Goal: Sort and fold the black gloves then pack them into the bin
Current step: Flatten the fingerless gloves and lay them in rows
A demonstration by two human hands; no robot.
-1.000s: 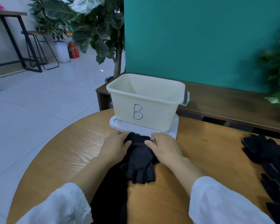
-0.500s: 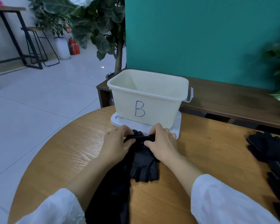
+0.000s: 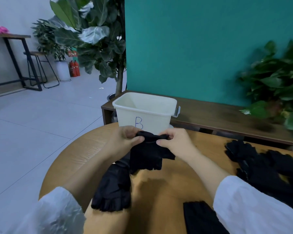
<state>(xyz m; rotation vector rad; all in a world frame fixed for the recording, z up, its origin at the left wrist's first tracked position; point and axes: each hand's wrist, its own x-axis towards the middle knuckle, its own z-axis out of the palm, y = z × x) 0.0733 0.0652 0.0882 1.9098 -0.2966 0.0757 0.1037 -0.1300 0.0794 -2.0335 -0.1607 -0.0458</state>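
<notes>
Both hands are holding one black glove point(image 3: 146, 153) up over the round wooden worktop point(image 3: 74, 156) at the centre of the frame. The left hand point(image 3: 123, 141) is pinching the cuff edge with curled fingers point(image 3: 134, 139), and the right hand point(image 3: 174, 141) is gripping the same edge from the other side, thumb and fingers closed on the fabric. The glove's fingers are hanging down toward the worktop. A second black glove point(image 3: 112, 188) is lying flat below it at lower centre. A pile of black gloves point(image 3: 264, 164) is sitting at the right edge, and another dark piece point(image 3: 200, 218) is showing at the bottom. Just behind the hands, the cream bin point(image 3: 145, 110) is standing open, with a hand-drawn blue "B" point(image 3: 139, 122) on its front wall, partly covered by the hands
</notes>
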